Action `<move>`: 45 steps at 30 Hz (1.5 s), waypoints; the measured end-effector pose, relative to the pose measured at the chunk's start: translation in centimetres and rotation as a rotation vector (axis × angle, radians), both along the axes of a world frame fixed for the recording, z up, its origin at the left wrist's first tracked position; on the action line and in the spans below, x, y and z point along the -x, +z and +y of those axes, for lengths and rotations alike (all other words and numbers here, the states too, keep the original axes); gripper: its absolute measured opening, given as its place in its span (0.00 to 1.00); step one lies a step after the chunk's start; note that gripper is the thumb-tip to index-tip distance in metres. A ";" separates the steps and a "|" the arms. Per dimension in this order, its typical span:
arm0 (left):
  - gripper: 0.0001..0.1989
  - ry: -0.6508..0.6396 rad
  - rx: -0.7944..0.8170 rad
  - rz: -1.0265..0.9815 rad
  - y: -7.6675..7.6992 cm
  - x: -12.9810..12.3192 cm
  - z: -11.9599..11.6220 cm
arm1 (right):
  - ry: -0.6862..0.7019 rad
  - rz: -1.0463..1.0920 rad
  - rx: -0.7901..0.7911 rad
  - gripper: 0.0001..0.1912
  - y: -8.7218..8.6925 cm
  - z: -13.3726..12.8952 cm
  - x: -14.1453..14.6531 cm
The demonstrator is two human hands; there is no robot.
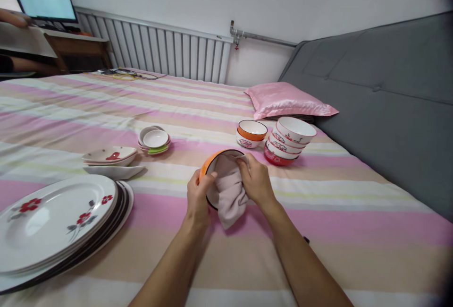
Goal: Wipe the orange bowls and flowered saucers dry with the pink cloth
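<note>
An orange bowl (pixel 209 161) with a dark rim is tilted so its inside faces me, above the striped bedsheet. My left hand (pixel 199 196) is closed on its left side, thumb over the rim. In my right hand (pixel 256 180) is a pale pinkish-grey cloth (pixel 231 191), pinched at the bowl's right rim. Part of the cloth lies inside the bowl and the rest hangs over its lower edge. The right fingertips are partly hidden by the cloth. Just beyond stand an orange bowl stacked on a white one (pixel 252 131) and a taller bowl stack (pixel 290 139).
Large plates (pixel 53 222) are piled at the left, with leaf-shaped dishes (pixel 111 156) and small saucers (pixel 155 139) behind them. A pink pillow (pixel 288 99) lies by the grey headboard (pixel 375 71). Cables (pixel 130 74) rest at the far edge. Another person's arm (pixel 14 18) shows near the monitors.
</note>
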State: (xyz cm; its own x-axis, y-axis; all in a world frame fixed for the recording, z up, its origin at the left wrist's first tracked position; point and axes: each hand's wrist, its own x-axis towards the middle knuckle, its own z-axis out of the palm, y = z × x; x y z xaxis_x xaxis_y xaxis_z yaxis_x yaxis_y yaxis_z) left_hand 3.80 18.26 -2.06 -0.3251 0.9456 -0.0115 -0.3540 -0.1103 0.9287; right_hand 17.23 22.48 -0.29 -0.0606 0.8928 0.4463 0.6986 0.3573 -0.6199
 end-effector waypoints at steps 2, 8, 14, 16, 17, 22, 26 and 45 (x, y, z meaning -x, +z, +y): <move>0.13 -0.032 -0.057 -0.104 0.0 0.1 0.0 | -0.003 0.043 0.026 0.13 -0.1 -0.1 0.3; 0.12 0.094 -0.144 -0.046 0.2 0.5 -0.2 | 0.017 0.179 0.151 0.15 -1.1 0.0 1.2; 0.12 0.160 -0.177 0.018 0.4 0.9 -0.4 | 0.172 0.538 0.388 0.17 -2.2 -0.3 2.5; 0.14 0.182 -0.229 0.046 0.4 1.1 -0.3 | 0.239 0.717 0.519 0.18 -1.9 -0.8 3.0; 0.15 0.191 -0.252 0.053 0.3 1.1 -0.2 | 0.277 0.804 0.584 0.18 -1.8 -1.1 3.3; 0.19 0.277 -0.285 0.106 0.2 1.3 -0.2 | 0.483 1.088 0.840 0.19 -1.1 -2.3 4.2; 0.20 0.309 -0.321 0.155 0.3 1.1 -0.6 | 0.566 1.191 0.933 0.19 -1.1 -2.6 4.6; 0.45 -0.329 -0.058 0.580 1.7 1.4 -0.2 | 0.044 -0.115 0.119 0.19 1.6 -0.5 -2.2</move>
State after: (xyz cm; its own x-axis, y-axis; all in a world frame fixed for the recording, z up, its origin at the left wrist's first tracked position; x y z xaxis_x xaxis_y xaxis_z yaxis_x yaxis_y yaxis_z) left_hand 2.36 18.05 -0.40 0.0418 0.9904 0.1317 0.1775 -0.1371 0.9745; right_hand 19.45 21.98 1.32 -0.1459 0.9342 0.3256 0.7529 0.3184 -0.5761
